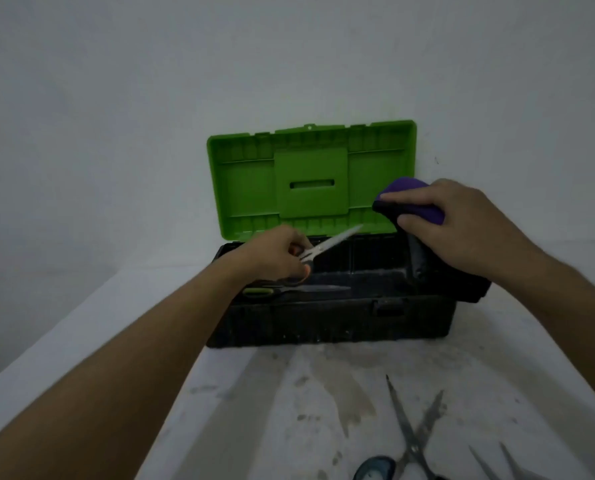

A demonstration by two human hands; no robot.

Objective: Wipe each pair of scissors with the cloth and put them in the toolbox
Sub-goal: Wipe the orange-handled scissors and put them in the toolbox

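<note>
Left hand [282,252] grips silver scissors [327,245] by the handles above the toolbox [324,320] at frame centre; right hand [462,220] clutches the purple cloth [410,197]. Recommended: lower them flat beside the green-handled pair [289,290].

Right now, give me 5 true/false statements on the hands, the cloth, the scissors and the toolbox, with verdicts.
1. The toolbox lid is shut. False: it stands open.
2. The left hand holds a pair of scissors over the toolbox. True.
3. The right hand grips a purple cloth. True.
4. No scissors lie in the toolbox yet. False: a green-handled pair already lies inside.
5. No scissors are left on the table. False: an open pair lies near the front edge, with more blades to its right.
</note>
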